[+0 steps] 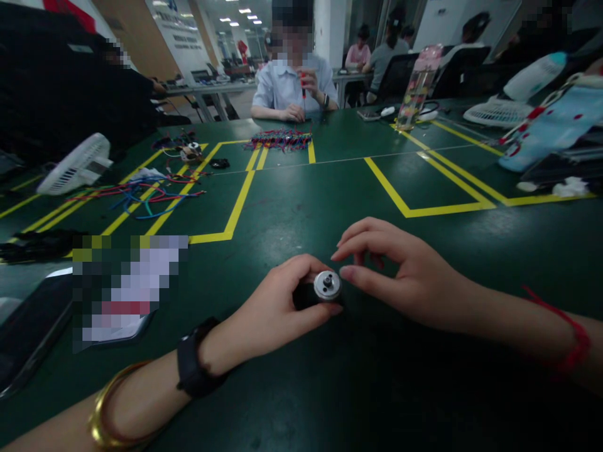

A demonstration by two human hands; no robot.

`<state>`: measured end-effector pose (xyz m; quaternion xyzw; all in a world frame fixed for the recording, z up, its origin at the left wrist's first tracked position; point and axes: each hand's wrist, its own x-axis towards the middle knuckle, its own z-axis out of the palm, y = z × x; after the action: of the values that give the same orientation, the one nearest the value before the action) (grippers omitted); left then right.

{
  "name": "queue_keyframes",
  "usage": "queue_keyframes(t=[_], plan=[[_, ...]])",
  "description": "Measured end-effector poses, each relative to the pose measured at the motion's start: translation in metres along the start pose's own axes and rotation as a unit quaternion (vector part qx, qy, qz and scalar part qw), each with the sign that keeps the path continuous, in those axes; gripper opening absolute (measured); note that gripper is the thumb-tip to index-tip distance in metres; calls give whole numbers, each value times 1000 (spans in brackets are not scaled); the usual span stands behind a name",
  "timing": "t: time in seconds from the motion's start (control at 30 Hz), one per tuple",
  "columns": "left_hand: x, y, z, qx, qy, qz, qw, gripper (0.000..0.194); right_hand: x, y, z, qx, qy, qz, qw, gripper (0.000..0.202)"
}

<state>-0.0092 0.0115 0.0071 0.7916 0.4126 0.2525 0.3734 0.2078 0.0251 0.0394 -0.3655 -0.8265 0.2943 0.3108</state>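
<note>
A small round metal motor (327, 287) stands upright on the green table, its silver end with a short central shaft facing up. My left hand (287, 292) is closed around its side, thumb at the front and fingers behind. Just to the right, my right hand (391, 263) hovers with its fingers apart and holds nothing. Its thumb and forefinger tips are close to the motor's top edge; I cannot tell whether they touch it. The lower part of the motor is in shadow.
Red and blue wires (155, 191) lie at the left near a white fan (78, 163). A wire bundle (282, 139) sits before a co-worker (294, 81) holding a red screwdriver (303, 85). Phones lie at left; a clear bottle (419, 88) and blue pouch (556, 125) stand at right.
</note>
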Motion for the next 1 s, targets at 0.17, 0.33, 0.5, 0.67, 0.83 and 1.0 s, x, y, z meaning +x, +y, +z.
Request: queue_keyframes(t=[0.17,0.33,0.5,0.67,0.83,1.0], plan=[[-1,2,-2,0,-5,0,1000,25,-13,23,-9,28,30,131,991,21],[-2,3,-2,-9,-12,-10,1000,26,-23,45,-10,97,74,200,972,25],[-2,3,-3,-4,-9,-4,1000,26,-25,48,-9,122,83,194,970,24],[-2,2,-3,-9,-12,-2,1000,26,-26,45,-10,121,79,198,970,23],[-2,2,-3,-10,-17,-3,1000,27,-26,44,-10,120,71,195,971,22],[-2,2,-3,-14,-12,-5,1000,27,-26,41,-9,112,56,191,974,21]])
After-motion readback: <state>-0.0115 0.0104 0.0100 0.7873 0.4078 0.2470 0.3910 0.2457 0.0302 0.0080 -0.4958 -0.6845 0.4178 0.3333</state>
